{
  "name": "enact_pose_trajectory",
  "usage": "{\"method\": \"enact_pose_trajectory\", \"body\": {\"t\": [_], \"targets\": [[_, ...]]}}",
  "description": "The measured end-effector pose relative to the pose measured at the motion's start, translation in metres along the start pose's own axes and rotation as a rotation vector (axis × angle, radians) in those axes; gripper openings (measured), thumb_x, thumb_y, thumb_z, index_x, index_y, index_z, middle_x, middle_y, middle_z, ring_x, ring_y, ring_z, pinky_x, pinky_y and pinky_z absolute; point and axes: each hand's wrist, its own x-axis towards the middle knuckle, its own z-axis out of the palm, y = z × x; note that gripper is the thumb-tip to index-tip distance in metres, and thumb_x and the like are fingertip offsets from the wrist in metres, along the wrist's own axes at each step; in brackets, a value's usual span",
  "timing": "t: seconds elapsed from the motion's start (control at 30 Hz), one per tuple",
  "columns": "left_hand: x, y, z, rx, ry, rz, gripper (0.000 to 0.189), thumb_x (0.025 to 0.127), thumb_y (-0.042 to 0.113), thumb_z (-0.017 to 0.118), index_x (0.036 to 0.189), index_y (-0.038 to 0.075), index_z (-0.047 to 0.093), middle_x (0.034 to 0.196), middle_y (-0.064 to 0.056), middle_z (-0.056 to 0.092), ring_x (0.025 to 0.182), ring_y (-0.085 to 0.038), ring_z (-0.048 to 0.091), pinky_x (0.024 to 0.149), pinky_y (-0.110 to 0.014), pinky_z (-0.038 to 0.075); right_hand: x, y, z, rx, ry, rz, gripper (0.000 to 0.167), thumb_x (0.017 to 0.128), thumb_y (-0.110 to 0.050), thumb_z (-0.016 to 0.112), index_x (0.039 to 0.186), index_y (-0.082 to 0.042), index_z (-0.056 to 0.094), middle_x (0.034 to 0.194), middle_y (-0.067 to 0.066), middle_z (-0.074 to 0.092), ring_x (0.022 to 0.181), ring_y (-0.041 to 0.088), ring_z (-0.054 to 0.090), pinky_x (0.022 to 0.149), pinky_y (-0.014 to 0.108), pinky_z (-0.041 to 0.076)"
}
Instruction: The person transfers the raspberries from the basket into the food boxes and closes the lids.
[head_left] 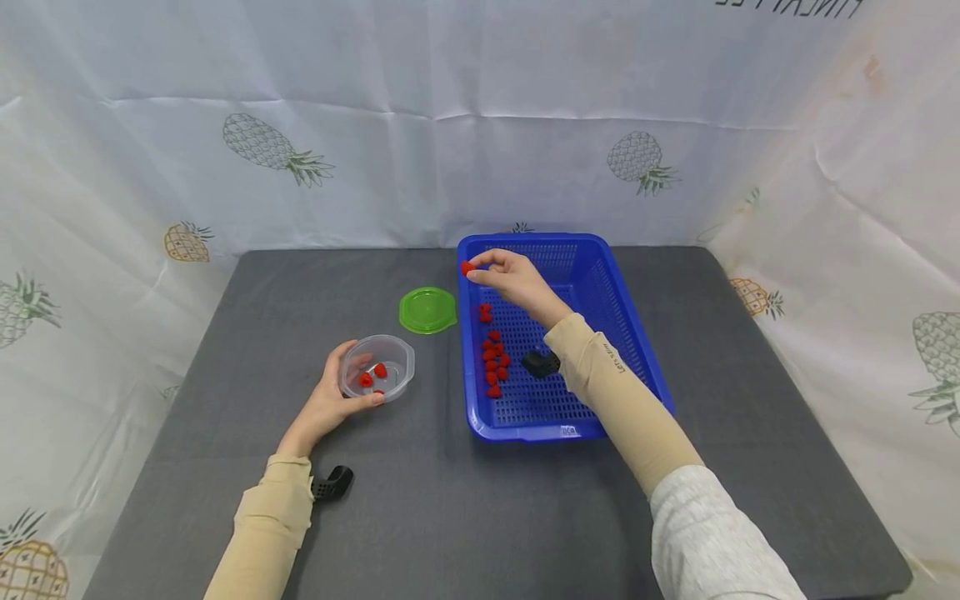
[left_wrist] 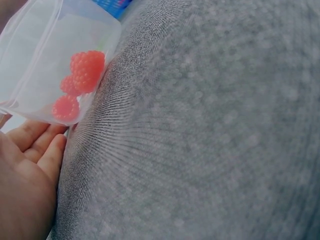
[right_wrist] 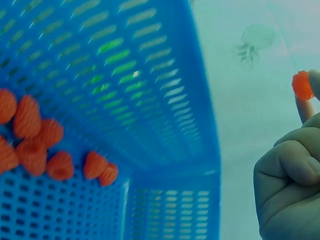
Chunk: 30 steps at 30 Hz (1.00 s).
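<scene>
A person's right hand (head_left: 517, 279) pinches a single red raspberry (head_left: 467, 267) between thumb and fingertips above the left rim of a blue perforated plastic basket (head_left: 517, 432), a fingertip grip that appears suited to so small and soft-looking a fruit. Left of the basket, the left hand (head_left: 330, 400) curls partway around a clear plastic tub (head_left: 406, 373), thumb on the near side and fingers on the far side, apparently to steady it with its mouth uncovered. Three raspberries (head_left: 380, 370) lie inside the tub; more raspberries (head_left: 492, 355) line the basket's left side, a small group apart toward its far end. A green lid (head_left: 427, 311) lies just beside the basket's left rim, seemingly set off the tub to leave access.
</scene>
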Motion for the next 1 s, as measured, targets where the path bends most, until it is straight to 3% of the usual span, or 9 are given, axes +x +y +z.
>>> {"method": "enact_pose_trajectory", "body": {"t": [0.27, 0.53, 1.0], "targets": [[0.0, 0.001, 0.0, -0.004, -0.002, -0.007, 0.1, 0.076, 0.016, 0.077, 0.146, 0.018, 0.006, 0.146, -0.017, 0.036, 0.136, -0.036, 0.034, 0.11, -0.054, 0.023, 0.0, -0.014, 0.017, 0.033, -0.045, -0.055, 0.028, 0.084, -0.031, 0.069, 0.108, -0.017, 0.063, 0.052, -0.005, 0.03, 0.046, 0.013, 0.024, 0.051, 0.031, 0.025], [0.0, 0.001, 0.0, 0.002, 0.002, -0.01, 0.099, 0.076, 0.017, 0.077, 0.146, 0.019, 0.007, 0.146, -0.017, 0.035, 0.136, -0.037, 0.034, 0.11, -0.056, 0.022, -0.016, -0.046, 0.036, 0.035, -0.092, -0.077, 0.024, 0.088, -0.022, 0.064, 0.111, -0.014, 0.062, 0.051, -0.004, 0.03, 0.045, 0.012, 0.023, 0.046, 0.027, 0.023], [-0.001, 0.001, 0.0, 0.021, 0.014, -0.01, 0.101, 0.075, 0.021, 0.079, 0.146, 0.019, 0.007, 0.145, -0.015, 0.037, 0.132, -0.032, 0.038, 0.11, -0.052, 0.024, 0.003, -0.035, 0.071, 0.096, -0.176, -0.119, 0.027, 0.085, -0.028, 0.068, 0.108, -0.017, 0.063, 0.05, -0.004, 0.029, 0.043, 0.012, 0.023, 0.044, 0.028, 0.023]]}}
